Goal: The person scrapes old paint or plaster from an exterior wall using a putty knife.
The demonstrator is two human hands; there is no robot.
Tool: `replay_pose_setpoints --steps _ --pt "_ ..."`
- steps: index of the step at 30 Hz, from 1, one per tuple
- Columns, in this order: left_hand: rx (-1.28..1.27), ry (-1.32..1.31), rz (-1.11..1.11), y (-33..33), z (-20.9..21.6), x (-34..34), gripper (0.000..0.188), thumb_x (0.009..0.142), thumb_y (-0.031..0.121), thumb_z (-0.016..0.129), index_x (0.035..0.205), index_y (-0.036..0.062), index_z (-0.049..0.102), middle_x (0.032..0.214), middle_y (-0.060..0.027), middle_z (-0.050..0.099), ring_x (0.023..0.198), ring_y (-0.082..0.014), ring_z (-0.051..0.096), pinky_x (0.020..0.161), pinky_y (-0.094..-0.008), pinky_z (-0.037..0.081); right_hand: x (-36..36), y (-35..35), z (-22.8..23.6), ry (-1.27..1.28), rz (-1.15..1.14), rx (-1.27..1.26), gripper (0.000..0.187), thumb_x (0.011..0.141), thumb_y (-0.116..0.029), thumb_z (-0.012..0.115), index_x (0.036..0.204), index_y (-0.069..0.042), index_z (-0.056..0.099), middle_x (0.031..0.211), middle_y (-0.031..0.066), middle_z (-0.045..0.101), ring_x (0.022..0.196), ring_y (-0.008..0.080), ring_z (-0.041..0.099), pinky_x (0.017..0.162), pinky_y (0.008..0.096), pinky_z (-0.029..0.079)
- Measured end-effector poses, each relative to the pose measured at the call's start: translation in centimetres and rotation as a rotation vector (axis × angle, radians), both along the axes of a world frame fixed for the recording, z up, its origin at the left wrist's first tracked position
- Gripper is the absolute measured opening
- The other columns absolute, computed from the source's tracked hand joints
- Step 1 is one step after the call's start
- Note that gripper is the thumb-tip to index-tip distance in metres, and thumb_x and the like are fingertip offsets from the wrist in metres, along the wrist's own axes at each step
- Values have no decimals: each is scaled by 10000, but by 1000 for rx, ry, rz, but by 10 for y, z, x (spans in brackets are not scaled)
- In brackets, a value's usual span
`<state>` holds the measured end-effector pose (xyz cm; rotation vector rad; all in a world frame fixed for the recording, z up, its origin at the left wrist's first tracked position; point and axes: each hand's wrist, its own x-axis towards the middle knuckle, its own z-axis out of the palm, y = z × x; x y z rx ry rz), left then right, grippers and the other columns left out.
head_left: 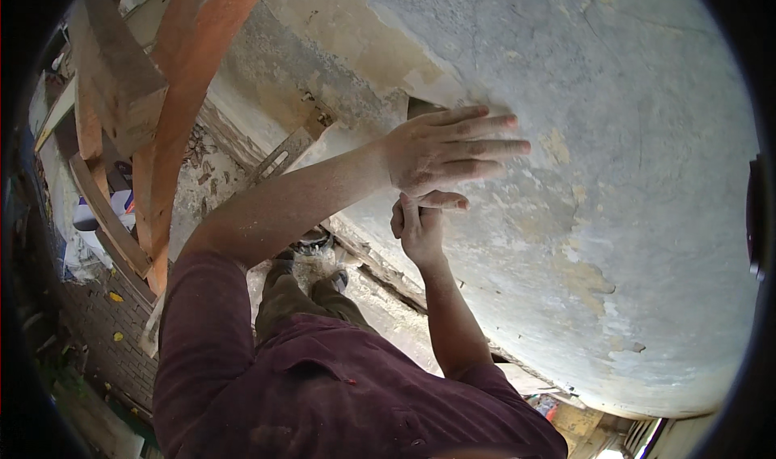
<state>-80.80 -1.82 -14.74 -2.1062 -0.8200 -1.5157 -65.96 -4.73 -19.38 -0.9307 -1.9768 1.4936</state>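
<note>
My left hand (453, 148) is stretched out with its fingers apart, back of the hand showing, in front of the grey, patchy wall (647, 192). Whether it touches the wall I cannot tell. Just below it, my right hand (422, 234) is closed, one finger pointing up toward the base of my left hand. My left thumb crosses in front of it, so anything inside its fingers is hidden. Pale dust coats both hands and forearms. Beside my left wrist a small dark hole (422, 107) opens in the wall.
Reddish-brown wooden beams (182, 79) stand at the left. A narrow flat strip with a slot (279, 158) leans near the wall's foot. Brick paving (101, 322) lies at lower left, with a few yellow leaves. My feet are on a pale, debris-strewn ledge beside the wall.
</note>
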Motion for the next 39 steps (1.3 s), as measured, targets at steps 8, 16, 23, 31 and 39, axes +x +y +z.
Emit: replay_pose_setpoints --steps 8,16,23,31,39 --pt "120 13 50 16 -9 -9 538 858 579 343 1246 207 380 1444 10 231 1352 -235 152 1106 -447 162 11 19 -14 -163 -5 343 136 888 -25 424 752 -20 430 533 -3 414 445 74 395 403 245 297" --pt "139 34 76 23 -11 -12 497 871 576 321 1241 248 364 1417 2 285 1339 -258 192 1116 -458 102 -2 18 -5 -118 5 440 104 868 -21 442 784 24 484 562 57 461 487 130 453 432 296 322" --pt "239 60 211 28 7 -33 545 884 578 235 1316 245 243 1458 -33 201 1352 -270 145 1116 -449 62 -24 22 18 -64 30 567 96 848 -14 498 919 49 495 713 167 547 636 280 537 554 381 382" --pt "72 47 42 15 -8 0 668 810 625 416 1341 265 225 1468 -25 168 1365 -265 79 1114 -452 78 0 12 4 -75 -12 483 126 866 -25 463 947 53 518 694 129 543 554 194 518 490 343 372" --pt "143 27 111 17 -5 -14 611 837 630 338 1314 251 299 1447 -45 219 1363 -268 87 1112 -450 -1 -20 10 23 -137 -89 541 100 858 -50 499 876 48 498 614 133 515 533 237 517 478 355 354"
